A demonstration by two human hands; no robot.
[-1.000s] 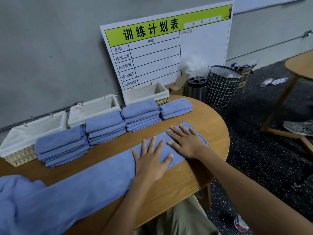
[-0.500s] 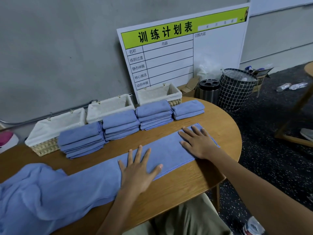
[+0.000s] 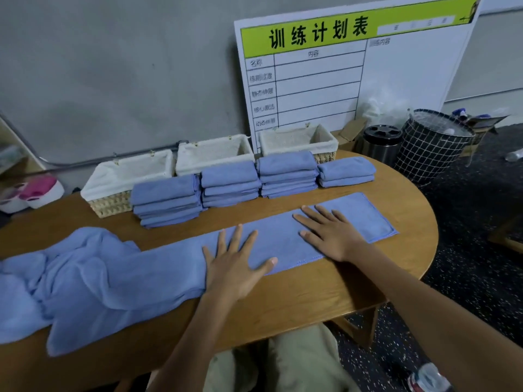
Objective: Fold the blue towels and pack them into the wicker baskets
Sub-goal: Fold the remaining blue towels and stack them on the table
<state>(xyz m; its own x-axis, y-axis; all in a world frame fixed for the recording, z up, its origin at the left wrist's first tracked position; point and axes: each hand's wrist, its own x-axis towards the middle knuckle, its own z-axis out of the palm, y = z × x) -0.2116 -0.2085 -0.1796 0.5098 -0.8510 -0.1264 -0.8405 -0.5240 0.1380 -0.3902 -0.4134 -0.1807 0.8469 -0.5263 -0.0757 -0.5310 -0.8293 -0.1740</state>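
A long blue towel [image 3: 283,239] lies folded into a narrow strip across the wooden table [image 3: 297,295]. Its left end is bunched and rumpled [image 3: 70,278] near the table's front left edge. My left hand [image 3: 235,261] presses flat on the middle of the strip with fingers spread. My right hand [image 3: 328,233] lies flat on the strip's right part, fingers straight. Behind the strip stand several stacks of folded blue towels [image 3: 229,183]. Three wicker baskets with white liners [image 3: 212,154] line the table's back edge, nothing visible inside them.
A white board with a green header [image 3: 353,66] leans on the wall behind the baskets. A steel bin [image 3: 382,144] and a black wire basket [image 3: 433,145] stand on the dark floor at right. A pink and white object [image 3: 36,190] sits at far left.
My left hand has slid leftward along the strip, away from my right hand, which stays in place. The view has shifted left, showing more of the bunched end.
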